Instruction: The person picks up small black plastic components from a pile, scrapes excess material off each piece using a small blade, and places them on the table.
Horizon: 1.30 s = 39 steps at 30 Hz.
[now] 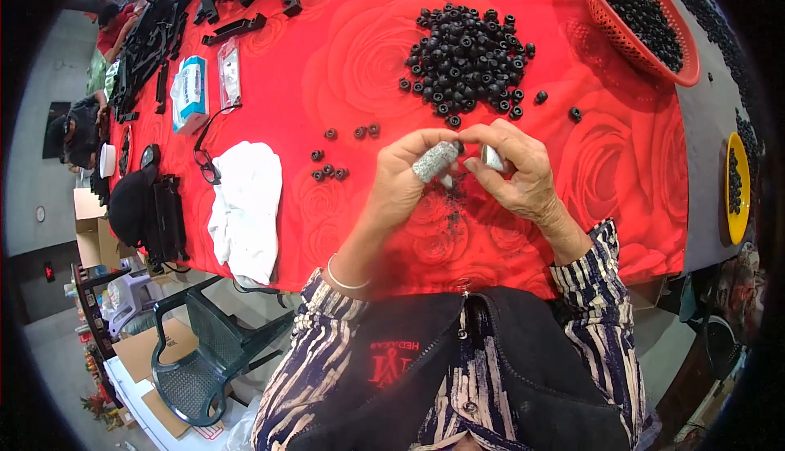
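Both my hands meet over the red tablecloth, fingers pinched. Between their fingertips shows a small black round part (458,148), mostly hidden by the fingers. My left hand (396,175) is closed on it; a grey speckled wrap (435,161) covers what looks like its thumb. My right hand (523,169) is closed too, with a small whitish piece (492,158) at its fingers; whether that is a wrap or a tool I cannot tell. Black crumbs (452,218) lie under the hands. Just beyond is a heap of black round parts (466,58), each with a hole.
Several loose black parts (329,170) lie to the left. A red basket (688,75) of black parts stands far right, a yellow tray (746,206) nearer. At left are a white cloth (247,214), glasses (204,157), a tissue pack (190,95) and long black pieces (237,30).
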{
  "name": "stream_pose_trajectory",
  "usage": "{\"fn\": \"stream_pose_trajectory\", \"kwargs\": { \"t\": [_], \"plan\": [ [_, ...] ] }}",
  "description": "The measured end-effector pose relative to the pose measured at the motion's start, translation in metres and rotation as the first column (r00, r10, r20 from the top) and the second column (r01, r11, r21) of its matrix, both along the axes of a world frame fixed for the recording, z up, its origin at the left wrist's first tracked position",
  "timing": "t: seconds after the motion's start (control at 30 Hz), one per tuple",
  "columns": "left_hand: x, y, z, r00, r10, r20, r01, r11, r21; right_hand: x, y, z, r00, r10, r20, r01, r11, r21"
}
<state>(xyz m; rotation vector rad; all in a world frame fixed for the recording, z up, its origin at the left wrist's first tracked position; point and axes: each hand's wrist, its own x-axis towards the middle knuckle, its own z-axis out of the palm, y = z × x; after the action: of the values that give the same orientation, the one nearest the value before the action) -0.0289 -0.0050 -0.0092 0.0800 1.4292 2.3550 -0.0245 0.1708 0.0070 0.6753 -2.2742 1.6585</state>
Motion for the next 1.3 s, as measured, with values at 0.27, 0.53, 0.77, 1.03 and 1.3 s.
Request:
{"fn": "stream_pose_trajectory", "kwargs": {
  "t": [0.27, 0.53, 0.77, 1.03, 1.3],
  "plan": [
    [0.005, -0.004, -0.004, 0.982, -0.138, 0.132, 0.100, 0.962, 0.254, 0.000, -0.001, -0.006, 0.999, 0.047, 0.005, -0.047, 0.999, 0.015],
    [0.000, -0.005, -0.004, 0.933, -0.241, 0.266, 0.133, 0.920, 0.369, 0.001, -0.002, -0.007, 0.996, 0.023, -0.090, -0.022, 1.000, 0.008],
    [0.001, -0.012, -0.001, 0.943, -0.261, 0.207, 0.193, 0.934, 0.300, 0.001, 0.000, -0.005, 0.993, 0.103, -0.060, -0.101, 0.994, 0.029],
    [0.002, -0.010, -0.008, 0.943, -0.209, 0.257, 0.122, 0.940, 0.319, 0.000, 0.000, -0.005, 0.993, 0.116, -0.025, -0.115, 0.993, 0.028],
    [0.002, -0.011, -0.010, 0.928, -0.222, 0.298, 0.147, 0.956, 0.254, 0.001, 0.003, -0.005, 0.993, 0.115, -0.012, -0.114, 0.993, 0.027]
  ]
}}
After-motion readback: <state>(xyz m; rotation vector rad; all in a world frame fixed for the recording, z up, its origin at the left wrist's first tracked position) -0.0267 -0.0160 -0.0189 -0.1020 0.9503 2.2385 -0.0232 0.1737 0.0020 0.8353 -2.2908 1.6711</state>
